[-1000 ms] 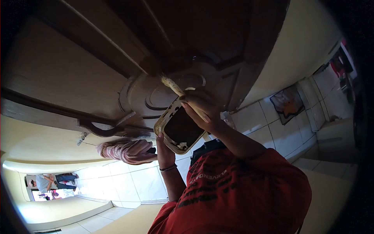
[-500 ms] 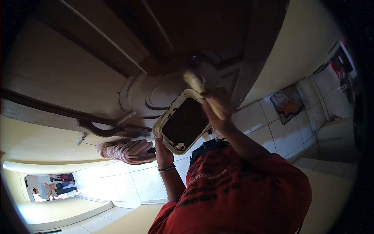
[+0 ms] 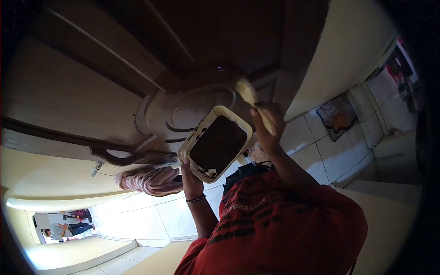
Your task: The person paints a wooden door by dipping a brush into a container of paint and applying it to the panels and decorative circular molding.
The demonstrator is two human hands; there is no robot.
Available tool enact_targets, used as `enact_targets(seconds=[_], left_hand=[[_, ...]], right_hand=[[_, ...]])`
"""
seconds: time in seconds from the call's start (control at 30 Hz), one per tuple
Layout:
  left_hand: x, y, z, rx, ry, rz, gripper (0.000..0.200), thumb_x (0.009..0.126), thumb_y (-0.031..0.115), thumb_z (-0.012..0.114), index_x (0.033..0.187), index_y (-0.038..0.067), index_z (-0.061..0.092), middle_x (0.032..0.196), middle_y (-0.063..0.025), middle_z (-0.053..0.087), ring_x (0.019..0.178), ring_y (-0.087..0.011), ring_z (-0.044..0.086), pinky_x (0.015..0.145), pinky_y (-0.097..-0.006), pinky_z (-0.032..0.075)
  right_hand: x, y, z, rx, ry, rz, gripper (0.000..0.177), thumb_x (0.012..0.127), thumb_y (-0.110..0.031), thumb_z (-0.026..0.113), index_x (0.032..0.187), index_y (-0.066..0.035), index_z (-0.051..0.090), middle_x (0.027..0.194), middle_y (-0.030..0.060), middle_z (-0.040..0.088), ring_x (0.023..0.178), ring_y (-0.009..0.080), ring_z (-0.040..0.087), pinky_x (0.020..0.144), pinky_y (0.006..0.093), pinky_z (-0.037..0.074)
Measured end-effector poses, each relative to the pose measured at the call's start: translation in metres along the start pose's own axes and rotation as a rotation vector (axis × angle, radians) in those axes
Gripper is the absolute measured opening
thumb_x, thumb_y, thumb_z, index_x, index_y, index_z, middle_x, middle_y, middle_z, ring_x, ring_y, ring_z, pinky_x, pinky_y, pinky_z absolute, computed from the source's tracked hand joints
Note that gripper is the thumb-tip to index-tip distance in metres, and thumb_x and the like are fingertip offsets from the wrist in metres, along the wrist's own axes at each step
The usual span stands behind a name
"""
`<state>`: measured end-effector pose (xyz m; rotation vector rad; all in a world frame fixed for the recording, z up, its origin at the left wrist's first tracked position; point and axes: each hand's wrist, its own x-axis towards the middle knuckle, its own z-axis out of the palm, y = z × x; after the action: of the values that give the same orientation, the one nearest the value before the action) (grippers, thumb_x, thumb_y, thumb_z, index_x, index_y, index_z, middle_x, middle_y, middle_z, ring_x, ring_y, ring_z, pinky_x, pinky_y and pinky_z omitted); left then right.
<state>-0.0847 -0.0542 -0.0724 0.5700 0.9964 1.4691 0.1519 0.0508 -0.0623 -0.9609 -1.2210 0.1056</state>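
The left hand (image 3: 191, 181) was closed on the near left corner of the tub (image 3: 222, 111), with the thumb over the rim. This tub, shallow and seemingly of plastic, was probably light in itself, but the dark liquid (image 3: 219, 143) inside could make it heavy on one side, and it could spill if tilted. The wall had dark smears, so I judge it slippery there; a firm hold was better with the palm under the base and the thumb on a clean part of the rim. The two hands were apart. Beyond the right side of the tub, the right hand (image 3: 267, 140) was gripping the paintbrush (image 3: 248, 93) by its pale handle. The handle looked stiff, and the bristles probably soft; the best hold was on the handle, away from the wet end. Whether the bristles touched the door, I could not tell.

As for the room, far to the left of the tub a person (image 3: 59, 230) was standing in the distance. Nearer to its left, a pinkish cloth (image 3: 151, 181) lay bunched in folds. Behind the tub rose the brown panelled door (image 3: 137, 46), with curved mouldings and a dull shine. To the right of the tub, a patterned mat (image 3: 338, 117) lay on pale floor tiles (image 3: 331, 153).
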Motion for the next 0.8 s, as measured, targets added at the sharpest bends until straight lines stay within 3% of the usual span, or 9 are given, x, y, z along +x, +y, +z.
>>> enact_targets(seconds=[0.07,0.2,0.4,0.47,0.6,0.67,0.73,0.8], left_hand=[[0.001,-0.001,0.0,0.05,-0.01,0.006,0.062,0.097,0.042,0.047,0.143,0.002,0.036,0.143,-0.0132,0.045,0.132,-0.0261,0.043,0.112,-0.0394,0.032],[0.004,-0.003,0.002,0.041,0.004,-0.027,0.062,0.098,0.042,0.045,0.144,0.002,0.035,0.143,-0.0129,0.045,0.133,-0.026,0.043,0.112,-0.0393,0.032],[-0.002,-0.004,-0.003,0.027,0.01,-0.004,0.065,0.097,0.045,0.046,0.143,0.001,0.035,0.144,-0.0137,0.045,0.134,-0.026,0.042,0.112,-0.0394,0.032],[-0.004,-0.006,-0.007,0.02,0.047,-0.022,0.067,0.096,0.046,0.047,0.143,0.0,0.035,0.144,-0.0143,0.045,0.133,-0.0262,0.043,0.112,-0.0395,0.032],[-0.002,-0.009,-0.006,0.008,0.025,0.03,0.067,0.096,0.045,0.047,0.143,0.0,0.035,0.143,-0.0144,0.046,0.133,-0.0261,0.043,0.112,-0.0391,0.033],[0.001,-0.01,-0.009,0.027,0.035,0.025,0.066,0.096,0.045,0.047,0.143,0.0,0.036,0.143,-0.0145,0.046,0.132,-0.0257,0.043,0.112,-0.0383,0.033],[0.002,-0.011,-0.014,0.035,0.033,0.036,0.064,0.097,0.043,0.047,0.142,-0.001,0.037,0.141,-0.0145,0.047,0.131,-0.0254,0.045,0.111,-0.0378,0.034],[0.005,-0.014,-0.016,0.072,-0.004,0.043,0.059,0.097,0.039,0.046,0.14,-0.001,0.039,0.138,-0.0143,0.05,0.127,-0.025,0.049,0.109,-0.0368,0.036]], right_hand=[[0.006,-0.02,0.008,0.134,-0.127,0.002,0.021,0.078,0.0,0.075,0.097,-0.004,0.066,0.094,0.0094,0.069,0.088,0.0246,0.065,0.08,0.0366,0.049],[0.014,-0.021,0.019,0.168,-0.168,-0.128,0.017,0.081,0.001,0.073,0.096,-0.001,0.065,0.095,0.0118,0.067,0.087,0.0244,0.064,0.075,0.0332,0.05],[-0.007,0.03,-0.02,0.06,-0.039,0.09,0.019,0.082,0.002,0.072,0.099,0.001,0.063,0.097,0.0123,0.067,0.09,0.0205,0.064,0.077,0.0313,0.051],[-0.013,0.043,-0.03,0.057,0.079,0.264,0.02,0.079,-0.002,0.076,0.096,-0.002,0.066,0.095,0.0114,0.067,0.085,0.0224,0.064,0.075,0.0336,0.051],[-0.001,0.016,-0.028,0.103,-0.011,0.319,0.02,0.079,-0.002,0.076,0.096,-0.001,0.066,0.095,0.0115,0.067,0.085,0.023,0.064,0.075,0.0331,0.051],[0.001,0.003,-0.006,0.21,-0.09,0.004,0.022,0.078,0.0,0.076,0.097,-0.002,0.067,0.094,0.0119,0.067,0.086,0.0234,0.064,0.075,0.0338,0.051],[0.006,-0.018,0.011,0.132,-0.198,-0.012,0.024,0.076,0.001,0.076,0.098,-0.005,0.068,0.095,0.0114,0.069,0.087,0.0233,0.064,0.075,0.0354,0.051],[0.009,-0.033,0.031,0.239,-0.321,-0.113,0.026,0.075,0.001,0.077,0.098,-0.007,0.069,0.097,0.0098,0.07,0.088,0.0236,0.065,0.077,0.0365,0.051]])
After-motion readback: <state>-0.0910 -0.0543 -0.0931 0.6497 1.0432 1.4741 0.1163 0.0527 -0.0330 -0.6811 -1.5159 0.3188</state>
